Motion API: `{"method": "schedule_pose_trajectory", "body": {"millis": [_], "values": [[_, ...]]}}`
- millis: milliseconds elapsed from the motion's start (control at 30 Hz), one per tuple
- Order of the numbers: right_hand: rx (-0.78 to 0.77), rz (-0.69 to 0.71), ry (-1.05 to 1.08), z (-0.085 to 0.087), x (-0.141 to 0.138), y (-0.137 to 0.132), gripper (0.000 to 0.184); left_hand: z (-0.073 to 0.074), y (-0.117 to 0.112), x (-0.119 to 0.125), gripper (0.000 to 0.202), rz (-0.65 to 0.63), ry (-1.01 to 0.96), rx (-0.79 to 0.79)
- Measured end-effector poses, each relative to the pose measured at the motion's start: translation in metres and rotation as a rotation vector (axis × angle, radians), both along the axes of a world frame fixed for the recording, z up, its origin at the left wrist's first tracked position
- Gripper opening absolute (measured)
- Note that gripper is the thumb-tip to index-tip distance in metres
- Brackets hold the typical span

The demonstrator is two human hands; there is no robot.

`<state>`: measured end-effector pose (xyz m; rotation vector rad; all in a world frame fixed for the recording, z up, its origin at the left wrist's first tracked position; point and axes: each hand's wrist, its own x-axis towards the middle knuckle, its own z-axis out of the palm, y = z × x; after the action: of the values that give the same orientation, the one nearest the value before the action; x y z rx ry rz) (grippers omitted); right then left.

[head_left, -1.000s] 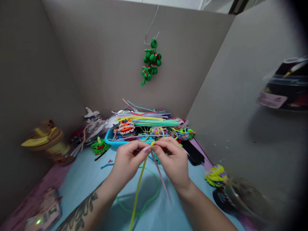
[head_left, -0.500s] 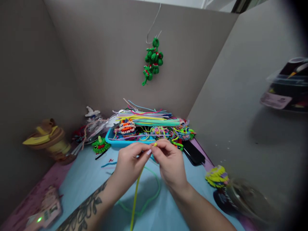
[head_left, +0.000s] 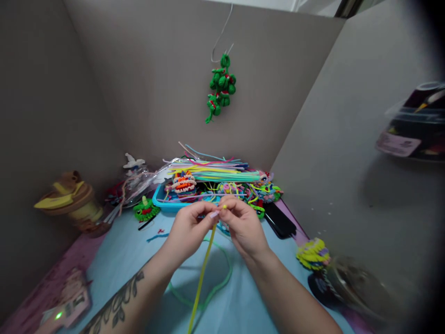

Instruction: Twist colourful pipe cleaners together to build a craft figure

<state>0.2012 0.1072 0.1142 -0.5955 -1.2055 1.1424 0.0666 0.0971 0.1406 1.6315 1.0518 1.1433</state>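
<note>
A yellow pipe cleaner (head_left: pixel 201 278) runs from my fingertips down to the bottom of the view, its short tip showing between them. My left hand (head_left: pixel 193 225) pinches it with thumb and fingers. Close against it, my right hand (head_left: pixel 245 227) is also closed in a pinch, at the yellow tip. The exact grip is partly hidden by the fingers. Beneath the hands, a green fuzzy strand (head_left: pixel 227 276) lies curved on the light blue mat (head_left: pixel 128 260).
Behind the hands stands a blue tray (head_left: pixel 167 206) of colourful fuzzy pieces, topped by a bundle of pipe cleaners (head_left: pixel 222 174). A green figure (head_left: pixel 145 211) sits left, a black phone (head_left: pixel 280 221) right. Green ornaments (head_left: pixel 220 86) hang on the back wall.
Both hands stay together, with small finger shifts around the tip. The hanging part of the yellow pipe cleaner has swung slightly right near the hands.
</note>
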Motion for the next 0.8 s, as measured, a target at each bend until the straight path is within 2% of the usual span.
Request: {"method": "schedule_pose_trajectory", "body": {"millis": [167,300,467,567,733,800], "values": [[0.097,-0.013,-0.092,-0.002,0.002,0.002,0.009,-0.004,0.0,0.001,0.02,-0.068,-0.094,-0.121],[0.136,-0.006,-0.151,-0.003,0.011,0.005,0.014,-0.006,0.0,0.001,0.026,-0.161,-0.255,-0.249],[0.308,0.109,-0.347,0.001,0.03,0.01,0.009,-0.008,-0.001,0.004,0.03,-0.317,-0.363,-0.427],[0.304,0.127,-0.373,0.004,0.033,0.012,0.008,-0.009,-0.001,0.005,0.028,-0.309,-0.4,-0.452],[0.315,0.186,-0.379,0.005,0.029,0.014,0.03,-0.01,0.0,0.002,0.027,-0.305,-0.376,-0.425],[0.312,0.221,-0.408,0.006,0.029,0.013,0.033,-0.01,0.0,0.0,0.029,-0.32,-0.35,-0.42]]}}
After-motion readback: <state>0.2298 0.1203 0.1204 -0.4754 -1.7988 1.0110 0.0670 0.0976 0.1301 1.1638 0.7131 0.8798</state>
